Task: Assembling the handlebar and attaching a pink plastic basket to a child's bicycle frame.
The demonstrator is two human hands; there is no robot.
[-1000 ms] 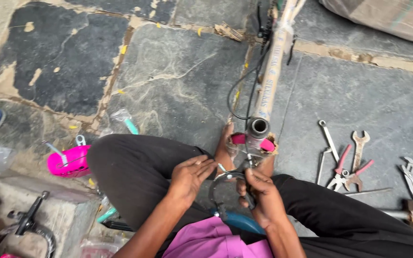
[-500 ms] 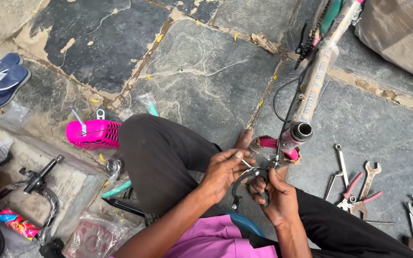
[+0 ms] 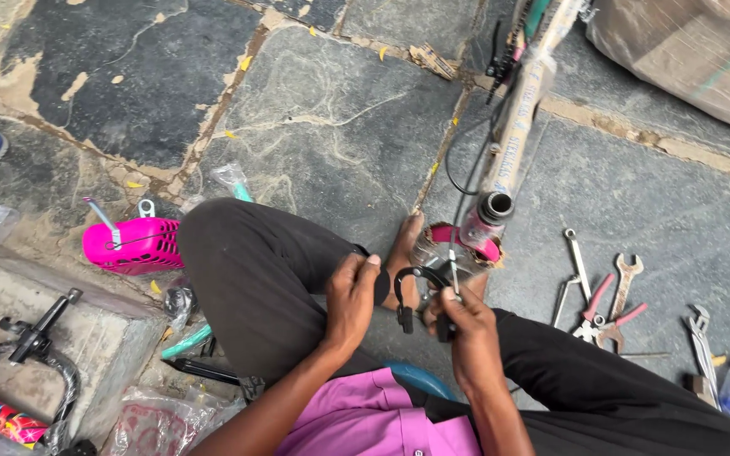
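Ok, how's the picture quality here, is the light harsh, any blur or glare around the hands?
Head view: soft, even daylight on the stone floor, no hard shadows and no glare. The left hand and right hand are sharp, as is the black curved part they hold. Wide-angle bending shows at the edges: the bicycle frame tube leans. The tools at right are in focus.

Black curved brake caliper (image 3: 416,287), arch upward (small, metal), near bare foot (image 3: 405,253)

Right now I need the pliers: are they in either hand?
No, the red-handled pliers lie on the stone floor beside the spanners.
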